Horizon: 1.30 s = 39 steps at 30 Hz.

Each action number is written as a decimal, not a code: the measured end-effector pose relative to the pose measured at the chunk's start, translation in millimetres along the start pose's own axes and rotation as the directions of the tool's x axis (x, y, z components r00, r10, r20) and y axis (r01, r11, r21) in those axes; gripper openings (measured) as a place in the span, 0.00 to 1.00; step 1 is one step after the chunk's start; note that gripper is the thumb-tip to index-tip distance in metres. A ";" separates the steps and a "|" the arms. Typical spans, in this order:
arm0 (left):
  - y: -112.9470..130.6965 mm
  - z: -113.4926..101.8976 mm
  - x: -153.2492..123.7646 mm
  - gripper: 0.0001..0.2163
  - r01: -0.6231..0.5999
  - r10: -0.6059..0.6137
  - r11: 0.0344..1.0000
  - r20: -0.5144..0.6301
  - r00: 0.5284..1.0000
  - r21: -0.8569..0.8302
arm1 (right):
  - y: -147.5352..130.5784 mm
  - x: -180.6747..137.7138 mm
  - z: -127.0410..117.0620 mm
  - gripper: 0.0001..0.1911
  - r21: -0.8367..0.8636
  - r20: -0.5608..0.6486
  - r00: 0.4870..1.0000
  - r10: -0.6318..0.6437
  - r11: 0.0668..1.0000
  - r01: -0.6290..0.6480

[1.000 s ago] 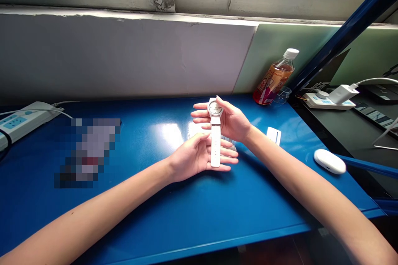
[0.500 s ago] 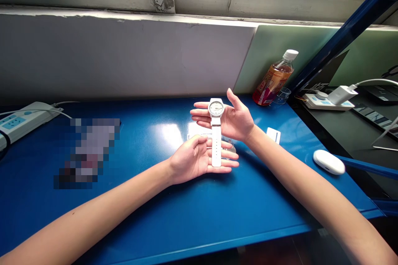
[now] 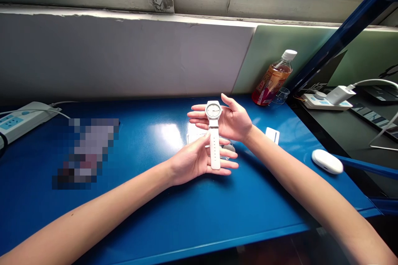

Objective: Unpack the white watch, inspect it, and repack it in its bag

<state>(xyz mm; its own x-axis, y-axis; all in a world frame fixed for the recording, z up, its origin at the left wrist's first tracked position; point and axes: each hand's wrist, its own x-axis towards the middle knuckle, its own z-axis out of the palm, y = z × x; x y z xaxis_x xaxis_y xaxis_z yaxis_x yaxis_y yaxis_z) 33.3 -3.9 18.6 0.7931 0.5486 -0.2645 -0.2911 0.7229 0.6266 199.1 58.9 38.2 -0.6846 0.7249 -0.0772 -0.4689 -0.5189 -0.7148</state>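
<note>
Blue table [image 3: 155,223] under a grey wall, bottle [image 3: 272,80] at the back right. My left hand [image 3: 199,159] and right hand [image 3: 231,122] are spread flat, palms up. The white watch [image 3: 214,132] lies across them, dial on the right fingers, strap on the left, left thumb at the strap's edge. I judge level fingers best, so it cannot slide off.

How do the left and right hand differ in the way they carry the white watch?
The right hand is farther from the camera and bears the dial of the watch on its fingers. The left hand is nearer and bears the strap end. The right hand's thumb is raised, clear of the dial, while the left hand's thumb lies over by the strap. Both hands are open, palm up, above the blue table.
</note>
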 end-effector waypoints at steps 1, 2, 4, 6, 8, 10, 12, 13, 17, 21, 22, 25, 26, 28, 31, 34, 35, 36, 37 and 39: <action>-0.3 0.2 0.0 0.20 -0.002 0.002 1.000 0.005 1.000 0.000 | 0.5 0.4 0.2 0.38 0.000 -0.007 1.000 -0.001 1.000 0.001; -0.6 0.3 -0.1 0.19 -0.007 0.007 1.000 0.009 1.000 -0.002 | 1.0 0.9 0.5 0.36 0.000 -0.013 1.000 -0.003 1.000 0.003; -1.5 0.4 -0.6 0.16 -0.024 0.024 1.000 0.011 1.000 -0.009 | 2.0 1.6 1.1 0.32 -0.004 -0.024 1.000 -0.010 1.000 0.010; -2.5 0.1 -1.2 0.14 -0.040 0.041 0.999 0.012 0.999 -0.031 | 2.7 1.7 1.6 0.30 -0.007 -0.022 1.000 -0.021 1.000 0.021; -3.3 -1.0 -1.8 0.13 -0.052 0.053 0.996 0.016 0.998 -0.070 | 3.1 0.9 1.8 0.29 -0.005 -0.002 0.999 -0.042 0.999 0.042; -3.3 -2.3 -2.5 0.13 -0.054 0.058 0.993 0.030 0.998 -0.108 | 3.1 -0.7 1.8 0.29 -0.006 0.018 0.997 -0.069 0.998 0.069; -2.2 -2.9 -3.3 0.14 -0.058 0.068 0.989 0.065 0.996 -0.133 | 2.7 -2.5 1.7 0.28 -0.019 0.020 0.996 -0.086 0.996 0.086; -1.4 -2.7 -3.6 0.14 -0.059 0.072 0.989 0.088 0.993 -0.137 | 2.4 -3.3 1.6 0.27 -0.029 0.014 0.996 -0.087 0.996 0.088; 0.4 0.9 -3.3 0.15 -0.080 0.088 0.992 0.083 0.993 -0.095 | 1.6 -3.4 -1.7 0.21 -0.066 -0.025 0.993 -0.114 0.992 0.112; -4.0 3.9 -1.4 0.14 -0.125 0.126 0.991 -0.043 0.991 0.042 | 3.3 1.6 -10.2 0.10 -0.108 -0.112 0.963 -0.245 0.966 0.234; -5.6 3.9 -0.9 0.15 -0.130 0.134 0.989 -0.063 0.989 0.069 | 4.2 3.1 -11.7 0.10 -0.121 -0.143 0.952 -0.270 0.960 0.254; -8.8 2.2 0.4 0.17 -0.113 0.121 0.990 -0.098 0.988 0.087 | 7.3 6.6 -9.8 0.10 -0.157 -0.223 0.929 -0.297 0.951 0.266; -9.0 1.6 0.6 0.17 -0.100 0.109 0.991 -0.103 0.989 0.086 | 8.2 7.1 -6.8 0.10 -0.160 -0.246 0.925 -0.291 0.953 0.257; -8.7 1.1 0.8 0.16 -0.083 0.092 0.993 -0.102 0.991 0.088 | 9.6 6.7 1.3 0.11 -0.137 -0.291 0.922 -0.258 0.964 0.226; -8.2 1.9 0.1 0.17 -0.089 0.097 0.992 -0.089 0.991 0.092 | 9.7 3.6 12.6 0.19 -0.056 -0.240 0.960 -0.144 0.989 0.134; -9.6 2.3 -0.7 0.16 -0.118 0.124 0.990 -0.078 0.989 0.071 | 8.6 -0.1 17.1 0.23 -0.022 -0.122 0.989 -0.085 0.996 0.083; -10.3 2.0 -0.7 0.16 -0.124 0.129 0.990 -0.075 0.989 0.063 | 8.3 -1.0 17.3 0.22 -0.031 -0.092 0.993 -0.077 0.997 0.075; -10.9 1.6 -0.7 0.17 -0.123 0.127 0.991 -0.071 0.989 0.061 | 8.0 -1.7 17.2 0.21 -0.045 -0.069 0.995 -0.072 0.997 0.069; -11.4 1.2 -0.5 0.17 -0.117 0.122 0.991 -0.065 0.990 0.065 | 7.9 -2.1 16.9 0.20 -0.062 -0.052 0.996 -0.070 0.996 0.067; -12.0 0.9 -0.1 0.18 -0.103 0.107 0.991 -0.050 0.993 0.084 | 7.9 -2.3 16.2 0.18 -0.085 -0.035 0.996 -0.077 0.994 0.074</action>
<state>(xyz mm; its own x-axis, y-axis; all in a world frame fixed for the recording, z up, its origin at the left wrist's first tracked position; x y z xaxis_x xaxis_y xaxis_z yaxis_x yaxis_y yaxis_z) 37.2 -13.0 11.8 0.7294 0.6434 -0.2324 -0.3249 0.6248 0.7100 187.9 45.8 44.0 -0.6264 0.7782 -0.0459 -0.4693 -0.4235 -0.7748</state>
